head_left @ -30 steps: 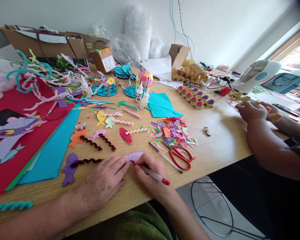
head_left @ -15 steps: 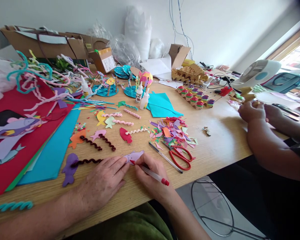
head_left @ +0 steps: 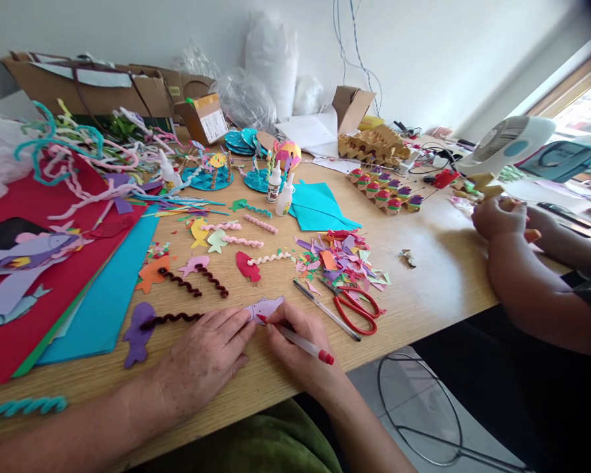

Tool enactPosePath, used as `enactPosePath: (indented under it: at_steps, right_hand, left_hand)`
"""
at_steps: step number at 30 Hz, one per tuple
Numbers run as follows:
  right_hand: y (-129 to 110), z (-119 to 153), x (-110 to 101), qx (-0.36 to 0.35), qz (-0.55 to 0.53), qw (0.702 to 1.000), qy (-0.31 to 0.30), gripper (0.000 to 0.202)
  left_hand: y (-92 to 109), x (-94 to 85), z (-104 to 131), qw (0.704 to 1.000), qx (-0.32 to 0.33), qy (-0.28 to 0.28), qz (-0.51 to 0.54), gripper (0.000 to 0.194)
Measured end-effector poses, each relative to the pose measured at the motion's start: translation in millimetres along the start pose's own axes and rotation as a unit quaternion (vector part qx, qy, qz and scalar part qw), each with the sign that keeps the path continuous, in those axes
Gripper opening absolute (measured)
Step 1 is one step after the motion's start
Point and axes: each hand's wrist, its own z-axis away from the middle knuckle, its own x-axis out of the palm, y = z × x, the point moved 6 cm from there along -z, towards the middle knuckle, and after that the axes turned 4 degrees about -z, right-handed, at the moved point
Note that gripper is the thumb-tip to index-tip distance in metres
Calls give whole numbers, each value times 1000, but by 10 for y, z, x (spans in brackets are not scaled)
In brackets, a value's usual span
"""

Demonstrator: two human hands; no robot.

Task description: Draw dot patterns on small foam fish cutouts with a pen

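Observation:
A lilac paper fish [head_left: 270,305] with red marking on its side lies on the table between my hands. My left hand [head_left: 201,364] rests flat, its fingertips pressing the fish's left end down. Gripped in my right hand [head_left: 295,358] is a red-capped pen [head_left: 306,344], its tip by the red marking and hidden behind my fingers. From a purple fish [head_left: 140,334] a dark brown pipe-cleaner coil [head_left: 176,318] runs toward my left hand. Beyond my right hand lie a second pen [head_left: 326,309] and red-handled scissors [head_left: 359,309].
Paper scraps [head_left: 337,256] are heaped behind the scissors. Other fish with coils, such as a red fish [head_left: 247,266], lie farther back, near glue bottles [head_left: 284,196]. Coloured sheets [head_left: 98,315] cover the left side. At right, another person's hands [head_left: 502,220] handle something small.
My hands and the pen have barely moved; the fish stays in place. At the right, the other person's hands have shifted slightly, and an orange-tan piece shows below them.

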Motion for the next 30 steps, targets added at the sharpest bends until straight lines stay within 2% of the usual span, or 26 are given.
enactPosePath:
  at_steps: [13,30]
  right_hand:
    - [-30,-10,-7,-8,11,1000,0,11]
    - [1,-5,-4,-4,1,1000,1,11]
  left_hand:
    - [-18,30,24,1000,-10,-9,21,30]
    - [5,-12,-16,1000,-1,5,-4,32]
